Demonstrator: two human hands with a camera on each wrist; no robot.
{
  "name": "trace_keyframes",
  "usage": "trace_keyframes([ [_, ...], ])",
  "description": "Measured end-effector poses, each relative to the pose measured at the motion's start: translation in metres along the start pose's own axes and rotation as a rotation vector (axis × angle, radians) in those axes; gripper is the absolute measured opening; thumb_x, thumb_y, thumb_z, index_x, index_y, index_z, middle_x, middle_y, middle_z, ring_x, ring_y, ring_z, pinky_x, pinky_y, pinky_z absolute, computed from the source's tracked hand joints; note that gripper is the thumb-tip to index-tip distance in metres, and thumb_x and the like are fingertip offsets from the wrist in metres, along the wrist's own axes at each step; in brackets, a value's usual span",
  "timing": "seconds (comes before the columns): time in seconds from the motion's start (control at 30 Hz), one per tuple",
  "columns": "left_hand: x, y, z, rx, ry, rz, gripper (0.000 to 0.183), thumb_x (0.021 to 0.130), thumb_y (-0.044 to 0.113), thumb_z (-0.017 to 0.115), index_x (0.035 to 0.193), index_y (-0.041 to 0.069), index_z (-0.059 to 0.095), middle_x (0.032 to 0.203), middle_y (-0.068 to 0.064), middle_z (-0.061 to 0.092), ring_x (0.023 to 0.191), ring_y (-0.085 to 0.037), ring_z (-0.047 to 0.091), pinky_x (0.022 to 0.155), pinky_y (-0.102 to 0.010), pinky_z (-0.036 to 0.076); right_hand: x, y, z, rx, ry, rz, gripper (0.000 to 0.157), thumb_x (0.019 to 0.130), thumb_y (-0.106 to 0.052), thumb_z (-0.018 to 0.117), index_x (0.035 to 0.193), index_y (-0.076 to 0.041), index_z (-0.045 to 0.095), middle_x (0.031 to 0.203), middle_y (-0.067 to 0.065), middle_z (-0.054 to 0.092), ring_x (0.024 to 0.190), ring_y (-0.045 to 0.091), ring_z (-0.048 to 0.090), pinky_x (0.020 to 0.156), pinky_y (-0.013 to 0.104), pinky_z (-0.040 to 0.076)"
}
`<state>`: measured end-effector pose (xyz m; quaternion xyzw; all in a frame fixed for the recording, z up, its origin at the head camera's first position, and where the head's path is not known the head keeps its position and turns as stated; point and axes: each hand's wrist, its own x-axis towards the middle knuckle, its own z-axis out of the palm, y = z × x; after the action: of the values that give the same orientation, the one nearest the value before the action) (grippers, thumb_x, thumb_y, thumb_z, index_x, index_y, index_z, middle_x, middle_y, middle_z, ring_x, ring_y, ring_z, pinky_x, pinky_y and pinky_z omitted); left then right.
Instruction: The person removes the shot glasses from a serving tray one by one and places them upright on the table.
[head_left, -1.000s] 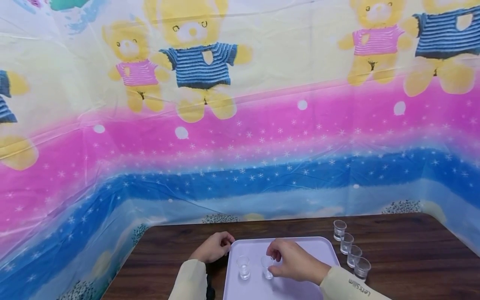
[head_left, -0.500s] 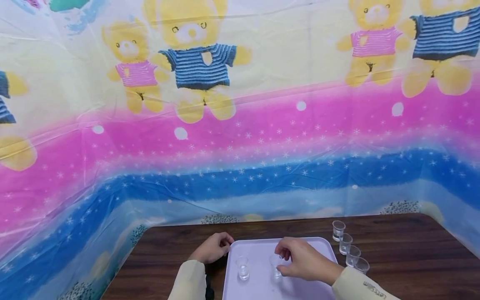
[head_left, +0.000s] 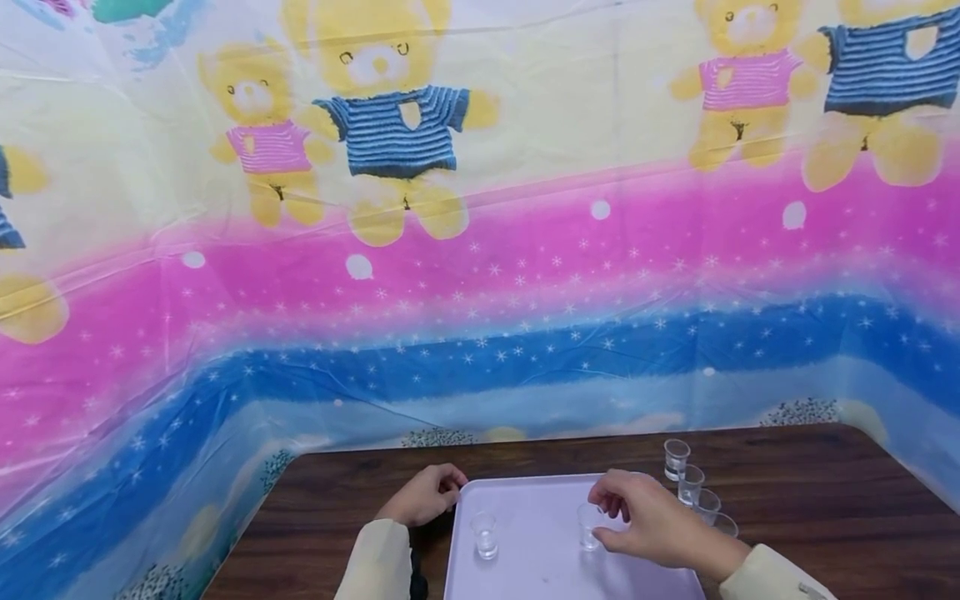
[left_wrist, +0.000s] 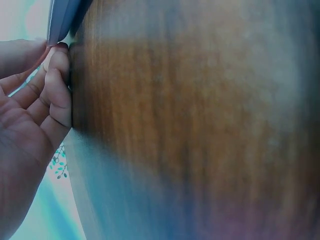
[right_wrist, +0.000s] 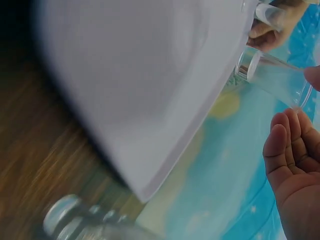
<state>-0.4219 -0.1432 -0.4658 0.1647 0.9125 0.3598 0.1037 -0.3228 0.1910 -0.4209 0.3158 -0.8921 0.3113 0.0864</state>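
Note:
Over the lilac tray point(head_left: 532, 500), my right hand point(head_left: 648, 521) pinches a clear shot glass point(head_left: 587, 529) near its rim, between thumb and fingers. The right wrist view has this upright glass point(right_wrist: 275, 77) seen from the side, its base close to the tray surface. A second shot glass point(head_left: 486, 537) stands on the tray's left part. At the tray's far left corner is my left hand point(head_left: 427, 497). In the left wrist view, its thumb and fingers point(left_wrist: 58, 62) pinch the tray's edge point(left_wrist: 61, 22), the other fingers curled against the tabletop.
Several more clear shot glasses point(head_left: 677, 458) stand in a slanting row on the dark wooden table point(head_left: 810, 500), right of the tray. My right forearm partly covers the nearest ones. A curtain point(head_left: 540, 317) printed with bears hangs behind the table's far edge.
My right hand has moved the pinched glass rightward across the tray, away from the other glass. My left hand stays at the tray's corner.

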Motion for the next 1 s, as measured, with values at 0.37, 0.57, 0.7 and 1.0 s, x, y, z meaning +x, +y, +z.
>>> trace_keyframes([
  [0.37,-0.001,0.001,0.0,0.001,0.009,-0.007,0.012,0.084,0.007,0.052,0.095,0.012,0.054,0.078,-0.004,0.052,0.065,-0.019,0.051,0.058,-0.033,0.042,-0.033,0.014,-0.028,-0.052,0.055,0.028,0.027,0.067,-0.027,0.072,0.086,-0.021,0.054,0.073,-0.01,0.049,0.063,0.004,0.047,0.052,0.019,0.041],
  [0.57,-0.002,0.002,0.0,0.003,0.007,-0.008,0.012,0.084,0.007,0.052,0.095,0.011,0.054,0.078,-0.004,0.052,0.065,-0.019,0.051,0.058,-0.032,0.041,-0.05,0.02,-0.039,-0.047,0.084,0.012,0.027,0.068,-0.028,0.071,0.087,-0.02,0.054,0.071,-0.011,0.048,0.06,0.005,0.047,0.05,0.02,0.041],
  [0.7,-0.002,0.003,0.0,0.007,0.004,-0.007,0.012,0.084,0.007,0.051,0.096,0.011,0.054,0.078,-0.004,0.052,0.065,-0.018,0.051,0.058,-0.032,0.041,-0.061,0.023,-0.042,-0.057,0.096,0.009,0.026,0.068,-0.028,0.071,0.086,-0.021,0.054,0.071,-0.011,0.048,0.06,0.004,0.047,0.05,0.02,0.04],
  [1.0,-0.002,0.001,0.001,0.01,0.007,0.011,0.012,0.084,0.007,0.051,0.095,0.011,0.054,0.078,-0.004,0.052,0.065,-0.018,0.051,0.058,-0.032,0.041,-0.093,0.033,-0.05,-0.07,0.145,0.009,0.027,0.067,-0.022,0.073,0.088,-0.019,0.055,0.071,-0.013,0.048,0.057,0.002,0.046,0.045,0.018,0.04],
])
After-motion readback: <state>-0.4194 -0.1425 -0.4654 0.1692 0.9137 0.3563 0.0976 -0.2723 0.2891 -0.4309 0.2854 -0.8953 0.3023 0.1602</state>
